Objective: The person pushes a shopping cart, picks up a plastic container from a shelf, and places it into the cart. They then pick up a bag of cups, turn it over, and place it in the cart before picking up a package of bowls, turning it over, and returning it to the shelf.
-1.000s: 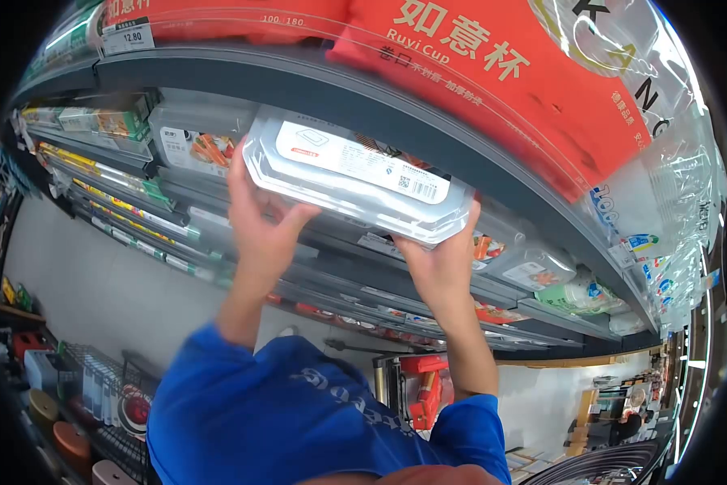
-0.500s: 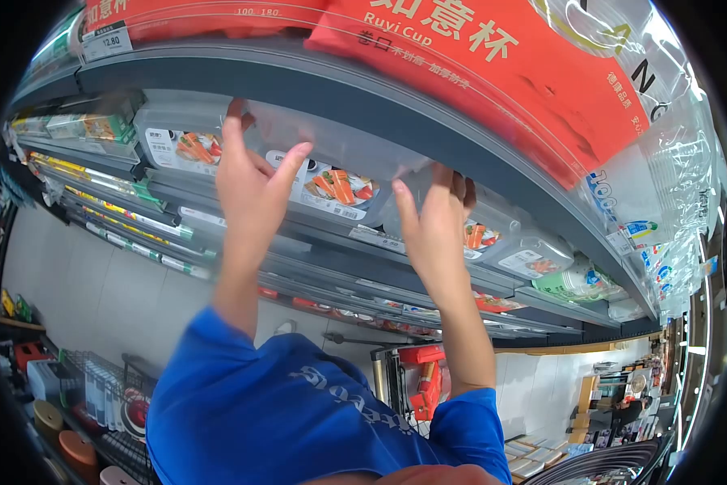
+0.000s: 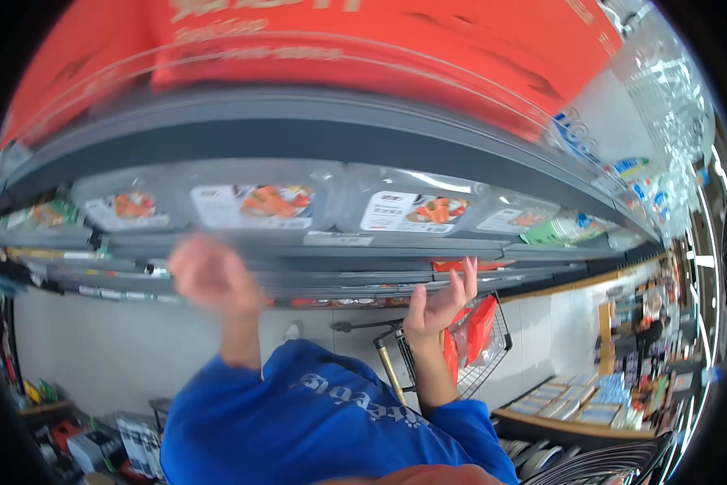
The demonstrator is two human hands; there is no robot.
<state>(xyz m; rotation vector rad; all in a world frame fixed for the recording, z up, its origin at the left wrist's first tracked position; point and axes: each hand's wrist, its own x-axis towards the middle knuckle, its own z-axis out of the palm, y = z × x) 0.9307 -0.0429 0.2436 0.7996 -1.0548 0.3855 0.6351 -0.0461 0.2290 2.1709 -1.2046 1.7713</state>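
Below the shelf edge on the left, my left hand (image 3: 214,275) is smeared by motion, and its fingers cannot be made out. My right hand (image 3: 442,305) is raised with its fingers apart and nothing in it, above a shopping cart (image 3: 505,335) holding red packages (image 3: 480,330). Clear plastic packs with food-picture labels stand in a row on the shelf: one at centre left (image 3: 254,202), one right of centre (image 3: 416,212). Neither hand appears to touch them.
Large red bags (image 3: 363,73) lie on the upper shelf (image 3: 299,133). Clear plastic packages (image 3: 646,113) are at the upper right. Pale floor tiles (image 3: 96,339) show below. Another cart or rack of goods (image 3: 133,440) is at the lower left. A person (image 3: 650,333) is far right.
Both hands have come down and away from the clear packs. My left hand moved left and down, my right hand down. The view has shifted, and the cart with red packages shows more fully.
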